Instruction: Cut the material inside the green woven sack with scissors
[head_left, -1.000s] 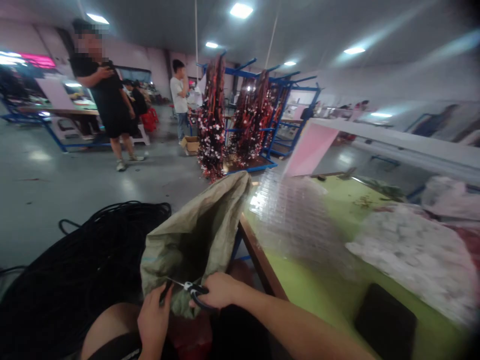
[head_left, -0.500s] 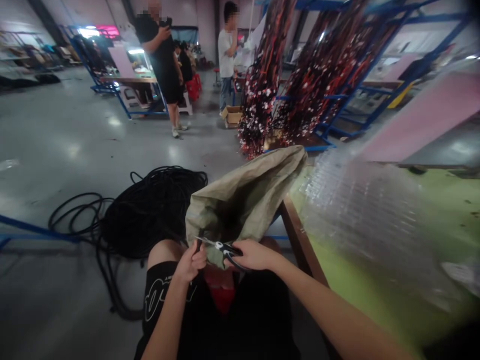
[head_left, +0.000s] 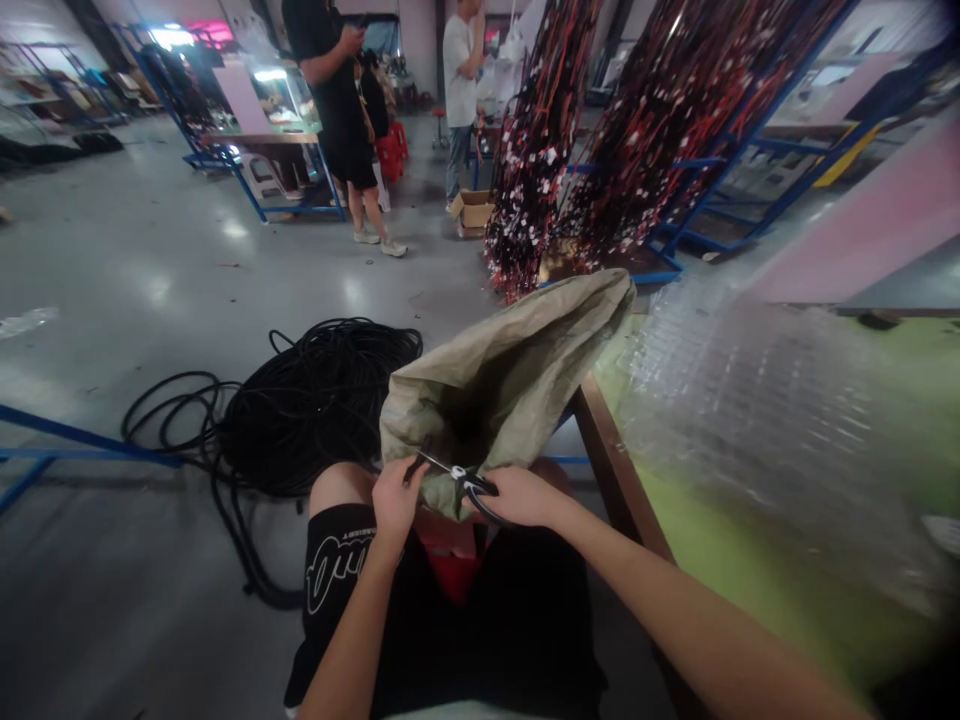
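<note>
My right hand (head_left: 523, 497) is closed round the dark handles of a pair of scissors (head_left: 471, 482), whose blades point left. The blade tips meet a short, dark cable-like piece (head_left: 417, 466) that my left hand (head_left: 394, 502) pinches; whether they cut into it is too blurred to tell. Both hands are just above my lap, at the near edge of a beige woven sack (head_left: 427, 392). The sack's mouth gapes toward me, and its inside is dark. Something red (head_left: 454, 575) shows between my legs.
A heap of black cable (head_left: 300, 420) lies on the floor to the left. To the right, clear plastic packaging (head_left: 750, 420) covers part of a yellow-green tabletop (head_left: 701, 520) with a brown edge. Ahead, dark and red wire bundles (head_left: 532, 190) hang on a blue rack; two people (head_left: 330, 100) stand beyond.
My left hand has turned, its back now facing up, still pinching the dark piece. The scissors remain in my right hand. The view has tilted down slightly, and the person in black has shifted their feet.
</note>
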